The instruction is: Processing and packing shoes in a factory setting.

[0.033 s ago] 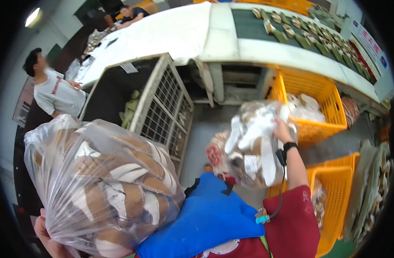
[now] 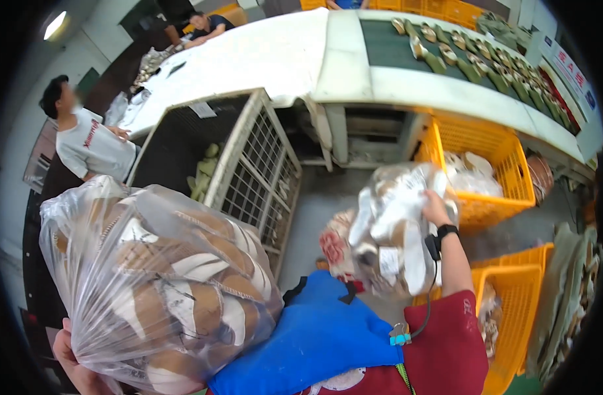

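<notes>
Your left hand is low at the left edge, under a big bag. The bag is clear plastic and full of brown and white shoe parts. Your fingers curl up around its bottom, so this hand grips the big bag and holds it against your blue apron.

Your right hand is up and out in front of you. It is closed on the top of a small bag, which is also clear plastic with white and brown pieces inside. This bag hangs in the air, just beside a yellow crate that has more bags in it. A black watch sits on that wrist.

Another yellow crate stands on the floor by your right side. A white wire cage stands to the left of the floor gap. Behind it runs a long white tabletop, and a green belt carries a row of shoe parts. A person in a white shirt stands far left
</notes>
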The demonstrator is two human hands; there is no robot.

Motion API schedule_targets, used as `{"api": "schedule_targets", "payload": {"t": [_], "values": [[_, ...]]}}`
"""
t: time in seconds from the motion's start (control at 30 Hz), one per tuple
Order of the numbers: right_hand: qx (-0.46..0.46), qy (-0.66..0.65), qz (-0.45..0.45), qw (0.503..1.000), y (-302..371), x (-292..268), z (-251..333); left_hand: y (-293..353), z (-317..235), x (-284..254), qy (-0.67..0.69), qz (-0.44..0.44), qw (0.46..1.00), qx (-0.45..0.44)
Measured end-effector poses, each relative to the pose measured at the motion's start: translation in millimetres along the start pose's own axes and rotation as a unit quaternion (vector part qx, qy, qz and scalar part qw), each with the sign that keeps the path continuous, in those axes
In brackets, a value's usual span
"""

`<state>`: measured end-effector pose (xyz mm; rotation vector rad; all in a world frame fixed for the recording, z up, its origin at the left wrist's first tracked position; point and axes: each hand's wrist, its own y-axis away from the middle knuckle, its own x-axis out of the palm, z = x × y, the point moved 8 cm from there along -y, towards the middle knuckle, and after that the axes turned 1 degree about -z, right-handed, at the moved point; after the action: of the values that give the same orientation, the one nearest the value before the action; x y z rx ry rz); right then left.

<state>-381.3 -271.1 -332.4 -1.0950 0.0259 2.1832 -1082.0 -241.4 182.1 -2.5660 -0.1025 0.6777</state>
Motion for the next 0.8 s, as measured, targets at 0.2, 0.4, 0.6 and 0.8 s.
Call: {"api": "schedule_targets", "payload": {"t": [0.2,0.4,0.6,0.8], "values": [[0.051,0.038,0.205,0.977,-14.3,0.0,-20.8,-12.6,-44.6,52.8,0.001,0.045,0.998,-0.053],[0.060,-0.042,0.051,0.996,-65.8,-57.6,41.5,-97.3,-9.6,89.1,0.016,0.034,0.999,0.013],[0.091,-0.040,-0.108,0.989,-37.5,-130.7,100.5,-171.9,12.4,149.0,0.105,0.103,0.989,0.025],[0.070,0.017,-0.283,0.957,-63.4,-195.7,187.1,-234.3,29.6,196.1,0.142,0.186,0.969,0.078]]}}
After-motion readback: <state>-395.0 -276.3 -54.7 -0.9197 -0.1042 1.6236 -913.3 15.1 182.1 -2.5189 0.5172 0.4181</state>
